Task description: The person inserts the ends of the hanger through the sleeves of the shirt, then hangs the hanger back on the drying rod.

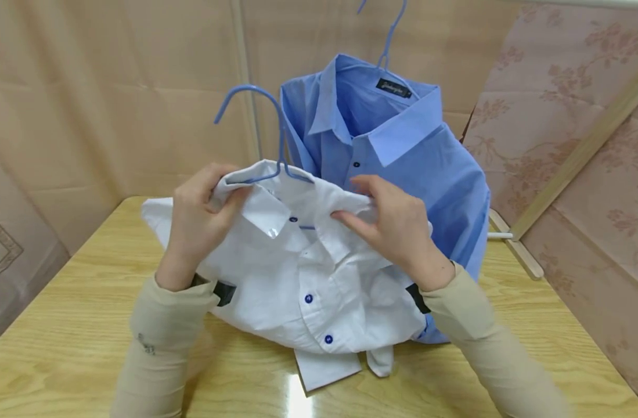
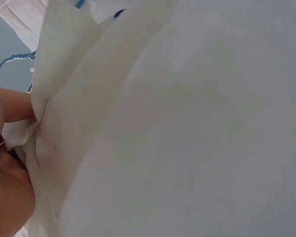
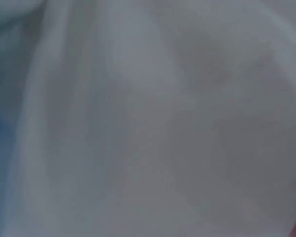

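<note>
A white shirt (image 1: 266,278) with dark blue buttons is held up over the table, its collar around a blue wire hanger (image 1: 282,133) whose hook rises above the neckline. My left hand (image 1: 204,217) pinches the cloth beside the collar, thumb in front. On the other side, my right hand (image 1: 397,226) grips the shirt near the collar and shoulder, thumb in front and fingers behind. White cloth (image 2: 187,138) fills most of the left wrist view, with part of the left hand (image 2: 10,177) at its edge. Blurred white cloth (image 3: 153,128) covers the right wrist view.
Close behind, a blue shirt (image 1: 433,191) hangs on another blue hanger (image 1: 389,38). A wooden stand (image 1: 580,157) with a foot on the wood-grain table (image 1: 62,325) is at the right. Beige curtains (image 1: 115,87) and a floral cloth (image 1: 559,75) surround the table.
</note>
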Action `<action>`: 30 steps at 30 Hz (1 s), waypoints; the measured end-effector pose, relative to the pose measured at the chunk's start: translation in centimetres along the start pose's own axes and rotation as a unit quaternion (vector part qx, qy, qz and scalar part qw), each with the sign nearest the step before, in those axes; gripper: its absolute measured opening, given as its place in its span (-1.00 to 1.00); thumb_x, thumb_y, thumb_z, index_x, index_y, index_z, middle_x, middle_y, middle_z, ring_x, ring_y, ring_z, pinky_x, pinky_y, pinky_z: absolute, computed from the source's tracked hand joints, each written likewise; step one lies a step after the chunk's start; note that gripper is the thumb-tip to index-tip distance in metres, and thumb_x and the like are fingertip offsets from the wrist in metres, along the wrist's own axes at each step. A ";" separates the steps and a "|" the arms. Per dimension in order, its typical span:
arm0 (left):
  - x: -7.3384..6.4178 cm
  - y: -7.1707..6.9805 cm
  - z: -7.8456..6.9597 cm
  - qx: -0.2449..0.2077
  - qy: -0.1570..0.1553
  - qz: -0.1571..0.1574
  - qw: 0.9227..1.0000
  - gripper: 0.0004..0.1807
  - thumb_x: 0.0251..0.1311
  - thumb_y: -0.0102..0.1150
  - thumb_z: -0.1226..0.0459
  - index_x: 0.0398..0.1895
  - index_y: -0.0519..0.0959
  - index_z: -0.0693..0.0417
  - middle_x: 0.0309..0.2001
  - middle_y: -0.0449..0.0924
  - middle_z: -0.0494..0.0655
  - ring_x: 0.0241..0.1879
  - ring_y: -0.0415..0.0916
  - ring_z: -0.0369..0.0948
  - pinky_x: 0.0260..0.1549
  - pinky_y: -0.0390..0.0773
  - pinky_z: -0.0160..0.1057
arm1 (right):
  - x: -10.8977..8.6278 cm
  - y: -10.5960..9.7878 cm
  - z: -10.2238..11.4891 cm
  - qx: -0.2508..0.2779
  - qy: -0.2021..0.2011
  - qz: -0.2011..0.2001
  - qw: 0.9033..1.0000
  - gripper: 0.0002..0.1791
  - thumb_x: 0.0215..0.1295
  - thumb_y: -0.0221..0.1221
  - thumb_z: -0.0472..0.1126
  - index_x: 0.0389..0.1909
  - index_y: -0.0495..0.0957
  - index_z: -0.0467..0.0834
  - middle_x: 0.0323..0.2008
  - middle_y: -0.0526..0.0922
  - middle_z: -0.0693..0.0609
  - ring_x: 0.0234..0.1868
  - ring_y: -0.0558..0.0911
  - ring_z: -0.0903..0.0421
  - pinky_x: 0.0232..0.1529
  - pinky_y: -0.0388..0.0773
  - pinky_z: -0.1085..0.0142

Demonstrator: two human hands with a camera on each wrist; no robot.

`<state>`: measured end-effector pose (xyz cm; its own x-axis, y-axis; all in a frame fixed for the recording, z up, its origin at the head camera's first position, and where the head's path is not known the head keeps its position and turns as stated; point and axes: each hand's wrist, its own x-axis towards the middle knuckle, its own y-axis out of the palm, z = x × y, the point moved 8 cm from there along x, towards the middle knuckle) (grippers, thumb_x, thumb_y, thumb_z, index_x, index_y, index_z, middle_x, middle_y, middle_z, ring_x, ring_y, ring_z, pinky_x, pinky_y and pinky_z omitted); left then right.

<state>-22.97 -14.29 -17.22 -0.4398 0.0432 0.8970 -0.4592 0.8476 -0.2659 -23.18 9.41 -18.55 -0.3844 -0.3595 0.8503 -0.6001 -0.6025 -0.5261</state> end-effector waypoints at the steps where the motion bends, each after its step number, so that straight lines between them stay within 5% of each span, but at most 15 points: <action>1: 0.0 0.1 -0.2 -0.001 0.003 0.007 1.000 -0.82 -0.08 0.29 0.48 -0.34 0.58 0.26 -0.39 0.62 0.04 -0.37 0.47 -0.23 -0.24 0.36 -0.48 | 0.0 0.2 -0.3 -0.008 0.005 0.014 1.000 -0.59 -0.02 0.31 0.02 -0.27 0.53 -0.21 -0.51 0.61 -0.03 -0.59 0.53 0.07 -0.61 0.41 0.23; 4: -0.2 0.6 -0.7 -0.001 0.017 0.037 0.999 -0.79 -0.08 0.28 0.50 -0.30 0.56 0.28 -0.34 0.61 0.06 -0.31 0.49 -0.17 -0.20 0.38 -0.43 | -0.2 0.7 -1.2 -0.024 0.033 0.050 0.998 -0.71 0.13 0.22 -0.06 -0.59 0.42 -0.15 -0.80 0.33 0.05 -0.81 0.30 0.13 -0.78 0.17 0.29; 7: -0.4 1.3 -0.9 0.003 0.029 0.078 0.997 -0.73 -0.08 0.28 0.50 -0.23 0.54 0.29 -0.28 0.59 0.08 -0.26 0.50 -0.12 -0.15 0.39 -0.36 | -0.5 1.0 -2.2 -0.027 0.076 0.070 0.994 -0.58 0.23 0.12 -0.12 -0.74 0.20 -0.11 -0.83 0.02 0.10 -0.84 0.11 0.14 -0.77 0.02 0.30; 13: -0.5 1.7 -0.3 0.036 -0.010 0.127 0.991 -0.63 -0.03 0.29 0.43 -0.09 0.51 0.26 -0.15 0.58 0.08 -0.14 0.50 -0.07 -0.09 0.40 -0.16 | -0.9 1.0 -4.2 -0.013 0.163 0.080 0.983 -0.51 0.31 0.01 -0.08 -0.78 0.10 -0.07 -0.83 0.01 0.09 -0.82 0.05 0.13 -0.74 0.00 0.30; 18: -0.2 0.3 1.2 0.109 -0.050 0.101 0.988 -0.68 0.11 0.20 0.29 -0.07 0.52 0.23 -0.11 0.58 0.10 -0.12 0.49 -0.01 -0.07 0.29 -0.04 | -1.0 0.2 -5.3 -0.006 0.205 0.069 0.976 -0.50 0.33 -0.04 -0.05 -0.81 0.12 -0.08 -0.84 0.06 0.06 -0.80 0.07 0.12 -0.72 0.02 0.29; 22: 0.0 -1.5 2.6 0.166 -0.077 0.064 0.981 -0.73 0.10 0.21 0.19 -0.27 0.57 0.24 -0.28 0.60 0.14 -0.29 0.45 0.04 -0.23 0.20 -0.03 | -0.7 -0.5 -5.8 0.010 0.221 0.081 0.972 -0.48 0.34 -0.07 -0.02 -0.81 0.10 -0.09 -0.84 0.04 0.06 -0.79 0.04 0.13 -0.72 0.01 0.30; 30: -0.2 -3.3 4.5 0.121 -0.109 0.051 0.985 -0.72 -0.03 0.34 0.27 -0.60 0.45 0.27 -0.56 0.34 -0.02 -0.50 0.20 -0.27 -0.53 0.14 -0.36 | 0.5 -1.5 -5.5 0.029 0.201 0.122 0.971 -0.47 0.34 -0.04 0.06 -0.79 0.17 -0.08 -0.82 0.05 0.09 -0.78 0.11 0.16 -0.70 0.07 0.31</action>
<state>-24.78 -19.49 -18.14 -0.6366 -0.0151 0.7710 -0.5631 0.6922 -0.4514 -26.33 14.10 -17.44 -0.7602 -0.1953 0.6196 -0.4209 -0.5784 -0.6988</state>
